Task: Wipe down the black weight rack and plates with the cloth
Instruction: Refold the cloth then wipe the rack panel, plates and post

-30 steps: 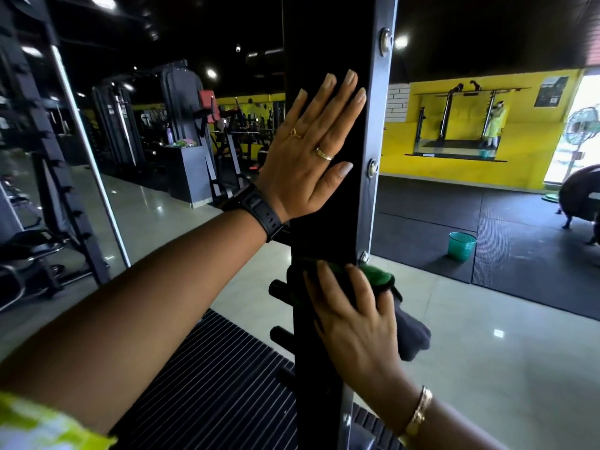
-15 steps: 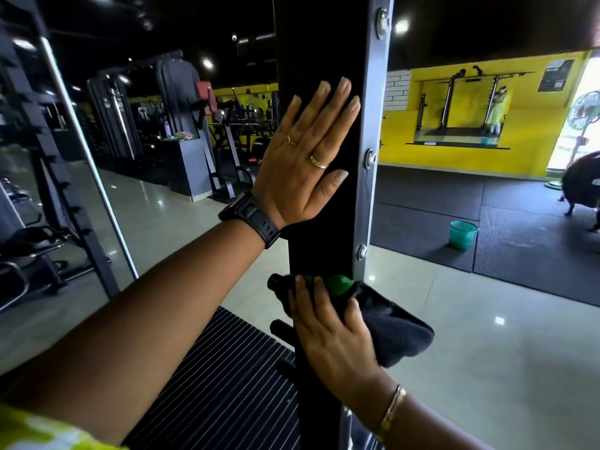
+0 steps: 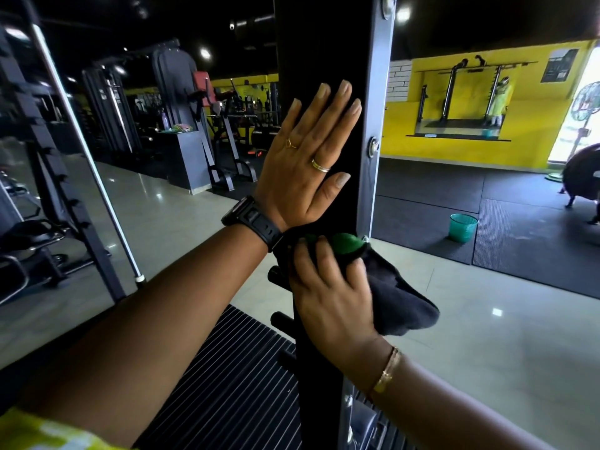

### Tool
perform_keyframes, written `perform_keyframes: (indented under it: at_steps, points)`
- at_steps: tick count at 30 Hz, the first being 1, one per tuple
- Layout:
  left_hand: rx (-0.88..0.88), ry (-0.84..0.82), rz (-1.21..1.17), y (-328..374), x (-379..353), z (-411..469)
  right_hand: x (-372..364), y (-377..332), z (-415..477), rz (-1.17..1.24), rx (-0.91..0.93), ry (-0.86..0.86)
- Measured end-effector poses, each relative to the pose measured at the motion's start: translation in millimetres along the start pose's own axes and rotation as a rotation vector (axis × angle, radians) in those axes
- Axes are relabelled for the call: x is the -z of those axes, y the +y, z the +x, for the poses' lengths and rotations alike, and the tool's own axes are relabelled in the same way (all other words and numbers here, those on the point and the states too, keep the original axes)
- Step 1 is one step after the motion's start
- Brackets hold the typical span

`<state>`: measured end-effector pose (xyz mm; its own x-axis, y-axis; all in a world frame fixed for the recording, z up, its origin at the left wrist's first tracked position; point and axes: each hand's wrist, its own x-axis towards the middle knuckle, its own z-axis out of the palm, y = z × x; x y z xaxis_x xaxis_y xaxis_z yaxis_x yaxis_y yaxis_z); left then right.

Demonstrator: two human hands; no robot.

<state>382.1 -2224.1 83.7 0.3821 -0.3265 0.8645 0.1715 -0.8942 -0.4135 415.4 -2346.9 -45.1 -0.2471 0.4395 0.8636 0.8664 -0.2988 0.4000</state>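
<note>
Head view: left hand (image 3: 302, 164) lay flat on the rack (image 3: 324, 43); right hand (image 3: 331, 293) gripped the cloth (image 3: 399, 303) against it; bin (image 3: 462, 227) stood far right, contents unclear.

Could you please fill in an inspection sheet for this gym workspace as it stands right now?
Surface: black rack upright, vertical; short pegs stick out on its left side.
Job's things: dark cloth with a green patch, bunched against the upright, tail hanging right; no weight plates seen.
Clutter: teal basket on the dark floor mat beyond.
Grippers: left hand flat on the upright, fingers straight; right hand holds the cloth against it, just below.
Cables: nothing seen.
Surroundings: pale tiled floor, yellow wall, gym machines at left.
</note>
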Motion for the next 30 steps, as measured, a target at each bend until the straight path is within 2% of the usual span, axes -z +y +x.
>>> perform_keyframes:
  at_steps: [4,10,14,18,20,26,30]
  points:
    - [0.011,0.011,0.004,0,-1,-1,-16,-26,-23,-0.099,0.107,-0.152]
    - [-0.068,-0.021,0.018,6,-10,-29,-27,-47,-79,-0.095,0.244,-0.253]
    - [-0.037,-0.055,0.011,21,-19,-60,-22,-36,-97,0.014,0.216,-0.201]
    - [-0.014,-0.054,0.001,25,-21,-67,-7,-8,-59,0.151,0.05,-0.073]
    - [-0.022,-0.041,0.005,25,-22,-66,-6,-6,-41,0.148,0.032,-0.05]
    - [0.012,-0.049,-0.002,29,-22,-69,-26,-32,-67,0.026,0.219,-0.144]
    - [0.04,-0.056,-0.011,34,-23,-74,-32,-39,-94,0.006,0.251,-0.227]
